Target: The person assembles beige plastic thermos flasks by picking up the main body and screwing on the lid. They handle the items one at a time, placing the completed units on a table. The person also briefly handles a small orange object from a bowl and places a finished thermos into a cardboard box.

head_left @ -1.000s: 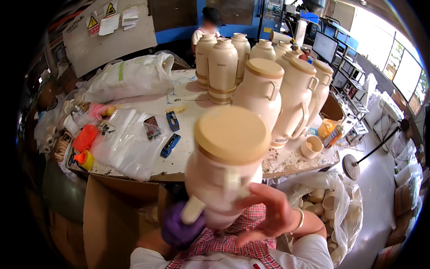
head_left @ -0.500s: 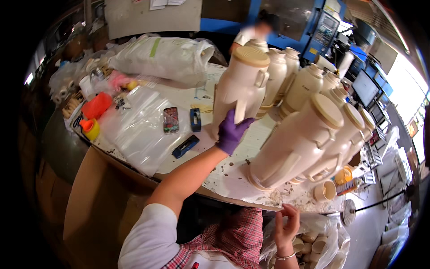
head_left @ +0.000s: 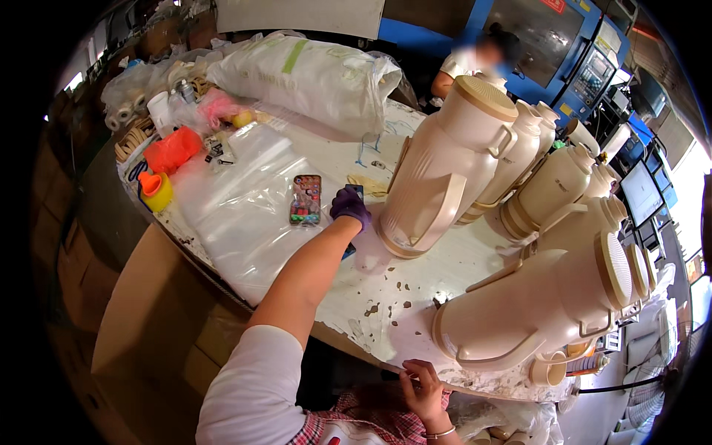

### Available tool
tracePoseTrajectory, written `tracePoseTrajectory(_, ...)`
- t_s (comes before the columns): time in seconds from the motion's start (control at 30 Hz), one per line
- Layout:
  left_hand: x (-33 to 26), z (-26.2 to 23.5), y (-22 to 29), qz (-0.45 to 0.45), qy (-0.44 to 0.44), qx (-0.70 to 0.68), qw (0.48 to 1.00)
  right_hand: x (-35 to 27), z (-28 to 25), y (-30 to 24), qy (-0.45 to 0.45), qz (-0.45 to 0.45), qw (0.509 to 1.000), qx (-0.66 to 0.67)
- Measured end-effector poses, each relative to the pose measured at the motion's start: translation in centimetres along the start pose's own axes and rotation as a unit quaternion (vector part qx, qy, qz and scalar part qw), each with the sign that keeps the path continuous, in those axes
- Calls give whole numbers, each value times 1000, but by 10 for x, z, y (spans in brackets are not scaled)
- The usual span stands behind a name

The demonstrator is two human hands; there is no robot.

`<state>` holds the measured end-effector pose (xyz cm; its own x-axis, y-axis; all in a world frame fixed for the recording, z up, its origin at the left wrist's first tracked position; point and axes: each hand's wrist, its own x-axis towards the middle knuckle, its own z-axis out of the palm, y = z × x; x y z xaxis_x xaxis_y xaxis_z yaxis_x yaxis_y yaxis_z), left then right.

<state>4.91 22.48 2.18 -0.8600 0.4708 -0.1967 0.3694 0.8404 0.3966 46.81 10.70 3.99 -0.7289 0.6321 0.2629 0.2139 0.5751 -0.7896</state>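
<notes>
My left hand [head_left: 350, 208], in a purple glove, is curled over a small blue-and-black hand tool [head_left: 356, 189] on the table. Its fingers hide most of the tool. A second dark blue tool [head_left: 348, 251] is mostly covered by my wrist. Just right of the glove stands a tall beige vacuum jug [head_left: 437, 170] with a ribbed lid and side handle. My bare right hand [head_left: 424, 391] hovers at the table's front edge, fingers loosely bent and apart, with nothing in it. Another lidded beige jug [head_left: 519, 304] stands to its right.
A phone [head_left: 305, 199] lies on clear plastic bags [head_left: 230, 215] at left. More beige jugs [head_left: 552, 185] crowd the right side. Behind is a large white sack [head_left: 297, 78]; a person [head_left: 467, 67] is beyond. A cardboard box [head_left: 156, 311] stands below the table's left edge.
My left hand has let go of the tall jug and moved left onto the small blue-and-black tool. The jug stays upright on the table. The view has shifted.
</notes>
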Motion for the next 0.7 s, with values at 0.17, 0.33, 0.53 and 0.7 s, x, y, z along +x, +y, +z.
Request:
tracePoseTrajectory(0.17,13,-1,-3,3,19,-53,998,-6,-4,13,-2,9,1000,-26)
tracePoseTrajectory(0.33,26,-17,-6,25,79,-59,995,-14,-10,19,-6,30,999,-25)
tracePoseTrajectory(0.53,29,-13,-32,13,120,32,992,-11,-27,14,41,12,997,-62)
tracePoseTrajectory(0.7,19,-5,-49,150,278,48,948,-23,-47,25,179,66,980,-55)
